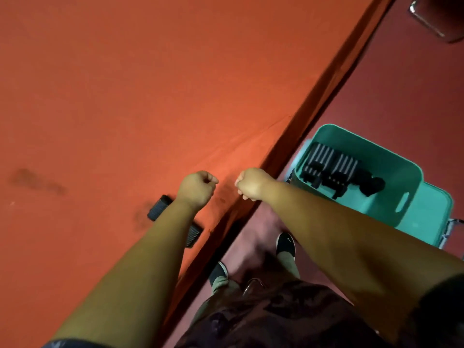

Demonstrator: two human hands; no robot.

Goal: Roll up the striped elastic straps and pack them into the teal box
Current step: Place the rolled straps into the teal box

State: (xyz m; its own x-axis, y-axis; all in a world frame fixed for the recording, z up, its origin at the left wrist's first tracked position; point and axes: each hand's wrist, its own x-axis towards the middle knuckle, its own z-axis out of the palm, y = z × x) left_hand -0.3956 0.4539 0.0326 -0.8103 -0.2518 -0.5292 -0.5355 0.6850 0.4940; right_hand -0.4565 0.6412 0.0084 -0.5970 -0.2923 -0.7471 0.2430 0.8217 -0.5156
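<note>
A teal box (391, 156) stands on the floor right of the table, with a few rolled striped straps (331, 163) lying inside near its left wall. On the orange table a dark striped strap (159, 209) lies flat, partly hidden under my left forearm. My left hand (197, 188) is curled into a fist just above the table, past the strap, holding nothing that I can see. My right hand (251, 183) is also a fist, over the table's edge, between the left hand and the box, with nothing visible in it.
The orange-covered table (113, 84) fills the left and middle; its edge runs diagonally from top right to bottom. A teal lid (431, 217) lies beside the box. My feet in dark shoes (286, 243) stand on the reddish floor. A chair (437, 18) shows at top right.
</note>
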